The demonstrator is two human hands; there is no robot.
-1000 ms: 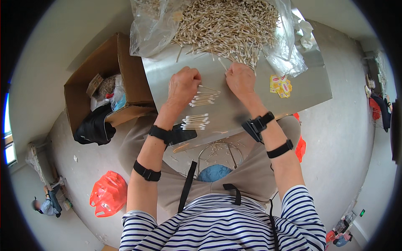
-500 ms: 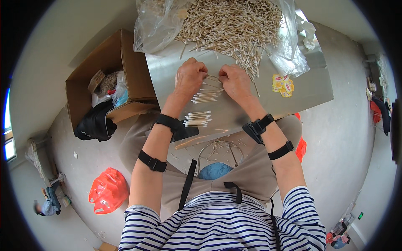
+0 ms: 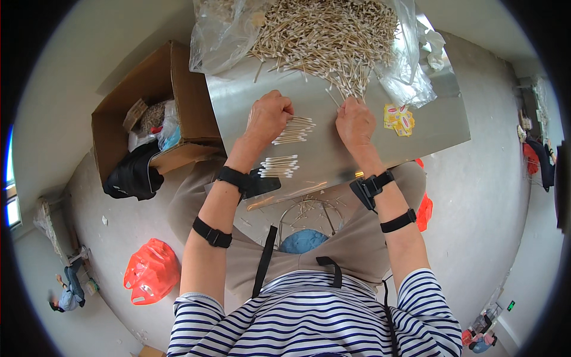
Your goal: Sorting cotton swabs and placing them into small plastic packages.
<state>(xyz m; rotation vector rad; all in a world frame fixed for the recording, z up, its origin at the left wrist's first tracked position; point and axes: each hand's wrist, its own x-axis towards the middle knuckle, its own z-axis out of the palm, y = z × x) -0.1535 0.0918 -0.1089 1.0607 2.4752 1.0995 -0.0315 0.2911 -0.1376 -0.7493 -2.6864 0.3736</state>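
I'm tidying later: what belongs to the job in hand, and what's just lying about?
In the job, it seems:
left hand, at the upper swab group
right hand, at the swab pile
lower swab group

Apparently lying about:
cardboard box
red bag at left
yellow cards, perhaps

A metal table (image 3: 443, 122) — heaped swabs (image 3: 327, 38) at twelve o'clock, yellow cards (image 3: 399, 121) at three, two swab groups (image 3: 279, 166) toward eight.

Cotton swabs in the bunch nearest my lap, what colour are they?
Those cotton swabs have white tips and tan sticks, clearest in the head view.
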